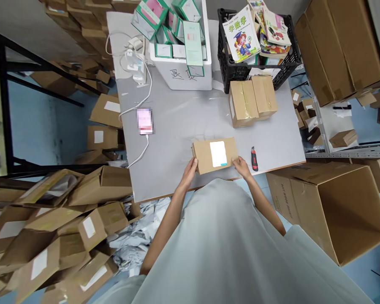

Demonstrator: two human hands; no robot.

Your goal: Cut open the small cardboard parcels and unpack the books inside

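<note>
A flat brown cardboard box (205, 157) with a white label on top is held at the front edge of the grey table (177, 114). My left hand (190, 169) grips its left end, thumb on the upper side. At the right end, my right hand (240, 165) pinches the near corner. The undersides of my fingers are hidden. Just right of that hand lies a red and black utility knife (254, 158). Farther back stand two taped cardboard boxes (243, 103), side by side.
A white foam bin (190, 78) full of green-and-white boxes and a black crate (223, 63) of books occupy the back. A phone (145, 121) lies at left on a cable. Cardboard boxes (104, 223) heap up at left; a large open carton (297, 198) stands at right.
</note>
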